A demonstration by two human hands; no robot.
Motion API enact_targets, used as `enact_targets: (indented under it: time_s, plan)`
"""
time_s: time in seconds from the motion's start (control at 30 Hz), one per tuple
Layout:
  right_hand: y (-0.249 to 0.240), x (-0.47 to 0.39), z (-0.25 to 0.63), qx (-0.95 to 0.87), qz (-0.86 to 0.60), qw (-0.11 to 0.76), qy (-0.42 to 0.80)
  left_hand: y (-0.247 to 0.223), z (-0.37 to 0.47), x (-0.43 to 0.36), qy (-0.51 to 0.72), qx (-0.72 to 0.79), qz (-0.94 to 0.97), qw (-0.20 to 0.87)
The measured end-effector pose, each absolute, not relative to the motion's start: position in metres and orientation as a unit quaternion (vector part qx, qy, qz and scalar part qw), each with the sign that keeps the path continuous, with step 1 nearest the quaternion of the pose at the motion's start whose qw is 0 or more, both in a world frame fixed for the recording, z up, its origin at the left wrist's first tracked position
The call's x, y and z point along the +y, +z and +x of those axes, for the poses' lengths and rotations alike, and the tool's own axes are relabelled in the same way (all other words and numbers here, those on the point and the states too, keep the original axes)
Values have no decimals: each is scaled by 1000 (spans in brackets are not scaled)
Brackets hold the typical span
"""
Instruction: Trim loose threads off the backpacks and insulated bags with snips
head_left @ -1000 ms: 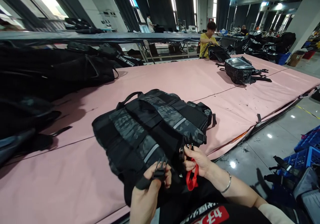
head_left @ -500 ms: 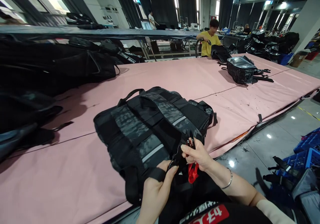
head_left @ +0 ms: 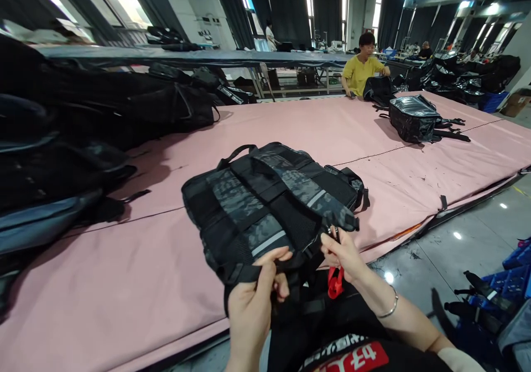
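Note:
A black and grey camouflage backpack [head_left: 265, 200] lies in front of me with its padded shoulder straps facing up. My left hand [head_left: 257, 294] is closed at its near edge, pinching a black strap [head_left: 243, 274]; part of that grip is hidden behind the fingers. To the right, my right hand [head_left: 342, 253] is closed around small black thread snips [head_left: 334, 231], mostly covered by the fingers. A red ribbon [head_left: 335, 283] dangles below that hand. Black webbing of the backpack runs between both hands.
The backpack rests on a pink-covered table [head_left: 166, 272]. Black bags [head_left: 166, 103] are piled at left. Another backpack [head_left: 415, 118] sits at far right, near a person in a yellow top [head_left: 360, 76]. Blue crates [head_left: 498, 278] stand on the floor at right.
My left hand has shifted down and away from the right hand, its fingers changing position on the strap. The view has turned slightly left. The co-worker's arms have moved.

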State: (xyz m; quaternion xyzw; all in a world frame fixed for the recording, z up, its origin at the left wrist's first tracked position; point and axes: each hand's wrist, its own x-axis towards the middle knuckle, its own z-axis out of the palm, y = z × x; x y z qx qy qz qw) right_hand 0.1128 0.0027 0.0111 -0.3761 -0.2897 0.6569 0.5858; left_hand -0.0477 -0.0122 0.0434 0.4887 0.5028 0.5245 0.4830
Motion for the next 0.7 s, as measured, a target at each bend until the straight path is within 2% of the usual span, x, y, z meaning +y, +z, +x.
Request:
enact_targets:
  time_s: [0.1,0.2,0.3,0.4,0.53,0.63,0.7]
  plan:
    - [8,3,119,-271,-387,610,636,45,-51,-12,551,490,481,474]
    - [9,4,124,-283,-400,619,614,46,-55,-14,521,494,528,453]
    - [10,5,124,-297,-424,623,587,53,-60,-18,471,503,638,344]
    - [12,7,119,-328,-480,633,511,61,-65,-20,492,451,717,202]
    - [16,8,109,-393,-537,608,433,60,-57,-13,486,385,775,120]
    - [21,7,102,-421,-525,578,460,48,-41,-3,393,409,820,70]
    - [23,4,101,-439,-509,564,480,39,-33,4,366,434,819,82]
